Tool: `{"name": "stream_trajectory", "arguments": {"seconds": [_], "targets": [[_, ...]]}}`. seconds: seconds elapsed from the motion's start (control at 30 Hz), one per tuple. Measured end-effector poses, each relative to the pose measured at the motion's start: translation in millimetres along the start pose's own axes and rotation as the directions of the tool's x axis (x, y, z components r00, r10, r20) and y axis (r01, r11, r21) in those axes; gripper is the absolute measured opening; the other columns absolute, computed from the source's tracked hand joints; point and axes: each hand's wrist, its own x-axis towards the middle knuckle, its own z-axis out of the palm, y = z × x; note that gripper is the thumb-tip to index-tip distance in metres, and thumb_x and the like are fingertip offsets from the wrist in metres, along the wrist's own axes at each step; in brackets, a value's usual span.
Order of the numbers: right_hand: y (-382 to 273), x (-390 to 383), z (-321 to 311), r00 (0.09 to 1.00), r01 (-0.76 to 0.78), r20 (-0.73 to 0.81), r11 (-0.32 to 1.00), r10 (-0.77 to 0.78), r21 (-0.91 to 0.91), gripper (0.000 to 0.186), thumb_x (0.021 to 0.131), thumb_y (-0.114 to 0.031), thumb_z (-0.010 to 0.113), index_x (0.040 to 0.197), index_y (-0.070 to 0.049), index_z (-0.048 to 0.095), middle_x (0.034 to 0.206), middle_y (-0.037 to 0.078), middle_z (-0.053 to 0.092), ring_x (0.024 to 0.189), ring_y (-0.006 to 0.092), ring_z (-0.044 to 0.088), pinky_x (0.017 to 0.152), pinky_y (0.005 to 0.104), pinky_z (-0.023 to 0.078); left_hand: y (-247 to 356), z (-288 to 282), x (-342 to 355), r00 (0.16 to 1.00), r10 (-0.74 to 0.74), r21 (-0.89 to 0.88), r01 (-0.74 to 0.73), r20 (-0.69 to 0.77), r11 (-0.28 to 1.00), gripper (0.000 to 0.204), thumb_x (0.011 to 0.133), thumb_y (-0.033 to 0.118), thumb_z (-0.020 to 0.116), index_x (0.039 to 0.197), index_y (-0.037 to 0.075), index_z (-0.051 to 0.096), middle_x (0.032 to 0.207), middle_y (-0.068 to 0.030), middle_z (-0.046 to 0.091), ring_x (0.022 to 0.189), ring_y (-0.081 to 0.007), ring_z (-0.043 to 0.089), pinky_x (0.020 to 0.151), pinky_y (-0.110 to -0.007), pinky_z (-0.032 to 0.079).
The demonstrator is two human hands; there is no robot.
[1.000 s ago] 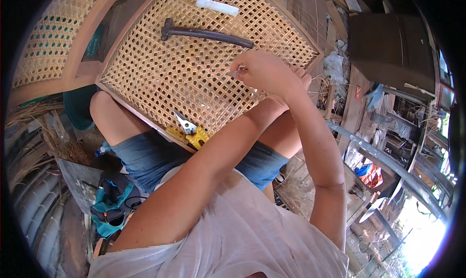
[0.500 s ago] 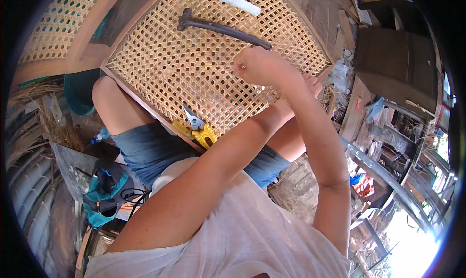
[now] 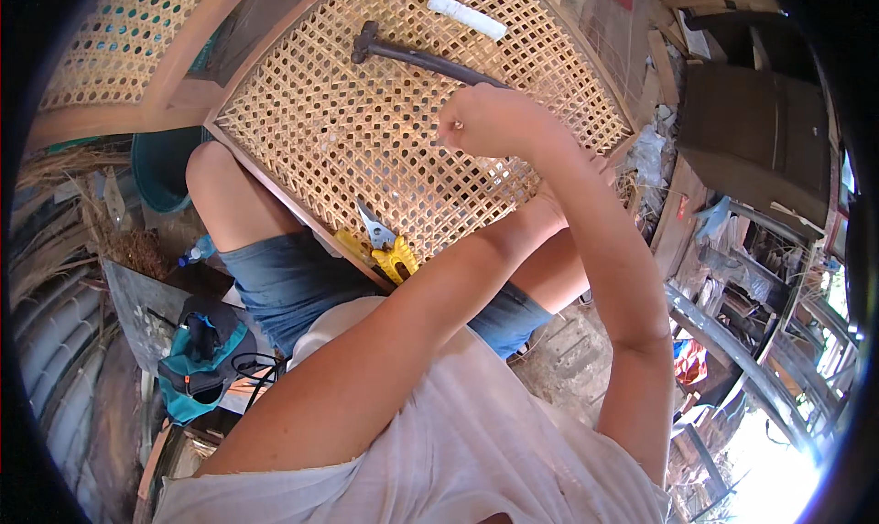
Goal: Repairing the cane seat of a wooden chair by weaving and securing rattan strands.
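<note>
Cane panel in its wood frame lies across the seated person's lap, tilt hard to judge, near edge by the L thigh; prob. set there so the weave sits flat & in easy reach.

R hand is over the panel's right half, fingers curled in, tips close to the weave. Looks like a pinch, maybe for fine control, but can't tell if there's a thin strand or anything else btwn the fingertips.

L arm crosses under the R forearm; L hand is at the frame's right corner, mostly hidden, only some fingers showing. Prob. there to steady the frame; can't tell if it's gripping or just resting.

Hammer lies on the cane, handle end running behind the R hand, w/ a white strip beyond it. Yellow-handled snips lie at the near edge by the lap. All prob. parked there to be within reach.

Further out: 2nd cane panel upper left, green bucket by the L knee, teal bag lower left, dark cabinet far right.
</note>
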Motion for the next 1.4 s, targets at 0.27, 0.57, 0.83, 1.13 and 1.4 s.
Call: {"name": "stream_trajectory", "arguments": {"seconds": [0.27,0.57,0.83,1.13,1.4], "targets": [[-10,17,0,0.991,0.049,0.126,0.998,-0.044,-0.033,0.010,0.086,-0.017,0.068,0.091,-0.010,0.073,0.092,0.011,0.072,0.084,0.0279,0.071,0.074,0.0416,0.058,3,-14,1,1.000,0.007,-0.052,-0.007,-0.007,0.999,0.010,0.088,0.019,0.064,0.090,0.009,0.062,0.091,-0.0072,0.059,0.091,-0.0281,0.058,0.080,-0.043,0.045],[-15,12,-26,0.951,-0.114,0.303,0.978,0.058,0.172,0.015,0.087,-0.018,0.070,0.097,-0.008,0.076,0.094,0.010,0.073,0.070,0.0238,0.071,0.063,0.0387,0.058,4,-16,2,0.997,0.061,0.027,-0.062,0.041,0.998,0.013,0.088,0.020,0.063,0.092,0.007,0.062,0.096,-0.0095,0.060,0.098,-0.0293,0.058,0.083,-0.045,0.045],[-25,25,6,0.995,0.049,0.087,0.997,-0.043,-0.061,0.020,0.084,-0.018,0.066,0.101,-0.011,0.075,0.096,0.010,0.074,0.081,0.0247,0.073,0.075,0.0402,0.058,8,-26,2,0.995,-0.029,-0.098,0.038,0.097,0.994,0.006,0.090,0.014,0.062,0.093,0.009,0.061,0.095,-0.0094,0.058,0.099,-0.0285,0.056,0.087,-0.042,0.043],[7,-42,-13,0.980,0.086,-0.193,0.980,-0.052,0.177,0.035,0.085,-0.018,0.074,0.120,-0.013,0.073,0.110,0.013,0.074,0.099,0.0225,0.072,0.086,0.0368,0.057,8,-19,9,0.991,-0.080,-0.168,0.097,0.106,0.981,0.018,0.090,0.018,0.063,0.105,0.007,0.064,0.109,-0.0129,0.064,0.108,-0.0324,0.060,0.092,-0.048,0.045],[50,-235,27,0.788,0.035,-0.352,0.534,0.505,0.845,0.034,0.097,-0.010,0.066,0.129,-0.002,0.064,0.082,-0.003,0.060,0.064,0.0041,0.053,0.056,0.0207,0.041,11,-29,16,0.956,-0.144,0.009,0.146,0.256,0.989,0.008,0.085,0.016,0.068,0.089,0.012,0.073,0.100,-0.0128,0.071,0.091,-0.0312,0.068,0.077,-0.047,0.053]]}}
